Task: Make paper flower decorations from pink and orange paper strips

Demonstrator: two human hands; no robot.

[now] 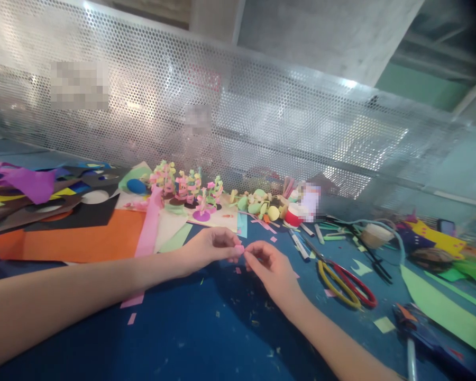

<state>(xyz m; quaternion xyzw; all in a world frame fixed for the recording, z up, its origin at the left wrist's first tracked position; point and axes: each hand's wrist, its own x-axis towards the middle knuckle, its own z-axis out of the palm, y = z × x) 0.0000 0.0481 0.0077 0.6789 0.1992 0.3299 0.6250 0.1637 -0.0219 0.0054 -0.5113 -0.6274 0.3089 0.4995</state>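
Note:
Over the middle of the blue table, my left hand (208, 247) pinches a small pink piece (240, 248), which looks like paper or foam sheet. The fingertips of my right hand (276, 272) are closed against the same piece from the other side. Part of it is hidden by the fingers. Behind my hands stand several small tree-like decorations (182, 185) in pink, yellow and green. One of them has a purple round base (201, 216). Small pink scraps (131, 319) lie around on the table.
Scissors (343, 286) with yellow and red handles lie right of my hands, near a blue glue gun (432, 338). Orange sheet (75, 238) and dark cut sheets (91, 211) cover the left side. A perforated metal screen (241, 106) runs along the back.

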